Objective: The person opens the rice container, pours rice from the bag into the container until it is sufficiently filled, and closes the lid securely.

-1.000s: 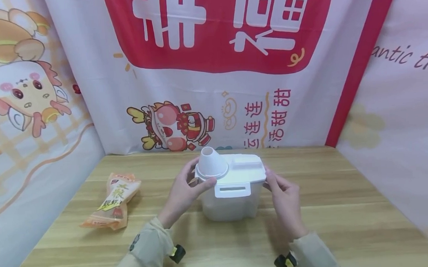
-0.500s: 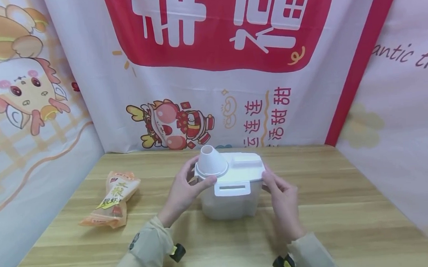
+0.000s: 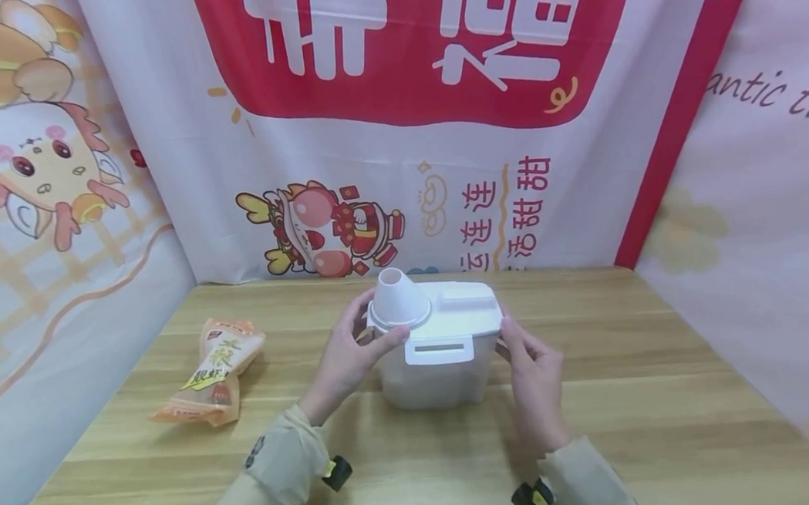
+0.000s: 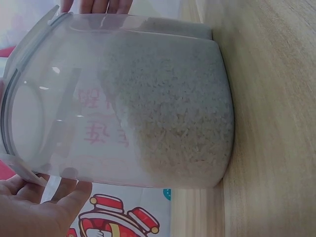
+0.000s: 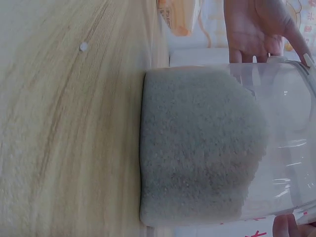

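Note:
A translucent rice container (image 3: 435, 382) stands upright on the table, partly filled with white rice (image 4: 177, 108) heaped at a slant. Its white lid (image 3: 464, 322) bears a white cone-shaped piece (image 3: 399, 303) at the left end and a slotted latch (image 3: 440, 351) at the front. My left hand (image 3: 348, 356) holds the lid's left end, thumb at the front edge by the cone, fingers around the side. My right hand (image 3: 537, 379) pinches the lid's right corner, thumb near the top edge and fingers at the rim.
An orange and clear snack bag (image 3: 220, 372) lies to the left on the wooden table (image 3: 637, 423). A small white speck (image 5: 83, 46) shows on the tabletop. Printed cloth walls (image 3: 398, 152) enclose the back and both sides.
The scene has shifted slightly upward in the head view. Both hands keep their hold at the lid's ends, and the right thumb has moved only a little along the corner.

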### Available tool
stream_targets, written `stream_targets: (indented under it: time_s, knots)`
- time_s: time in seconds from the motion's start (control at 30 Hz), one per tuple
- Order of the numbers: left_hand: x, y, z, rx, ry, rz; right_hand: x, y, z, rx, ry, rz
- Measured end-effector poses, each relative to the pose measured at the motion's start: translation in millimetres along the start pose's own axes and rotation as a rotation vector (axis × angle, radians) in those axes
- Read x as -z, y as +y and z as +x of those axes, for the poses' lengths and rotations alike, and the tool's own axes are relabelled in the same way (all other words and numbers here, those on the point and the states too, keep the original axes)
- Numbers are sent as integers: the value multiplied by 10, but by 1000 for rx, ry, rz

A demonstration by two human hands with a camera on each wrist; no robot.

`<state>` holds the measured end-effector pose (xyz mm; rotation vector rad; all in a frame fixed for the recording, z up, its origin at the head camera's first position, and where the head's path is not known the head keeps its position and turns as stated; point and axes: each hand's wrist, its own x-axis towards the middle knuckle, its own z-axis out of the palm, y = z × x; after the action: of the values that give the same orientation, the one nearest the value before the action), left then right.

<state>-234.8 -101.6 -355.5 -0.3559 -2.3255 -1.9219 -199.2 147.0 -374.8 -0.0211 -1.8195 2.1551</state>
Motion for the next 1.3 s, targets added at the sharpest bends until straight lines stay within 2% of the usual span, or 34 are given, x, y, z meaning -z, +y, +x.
stream_targets:
  time_s: [0.23,0.43,1.3]
  knots:
    - [15,-20,-7,-4,1,-17,-1,-6,-14,-57,-1,-31]
    - [-19,-27,13,0,-6,-19,24,0,-17,-68,33,7]
    - [-2,-6,-3,-1,9,-28,-11,-38,-20,-103,32,-26]
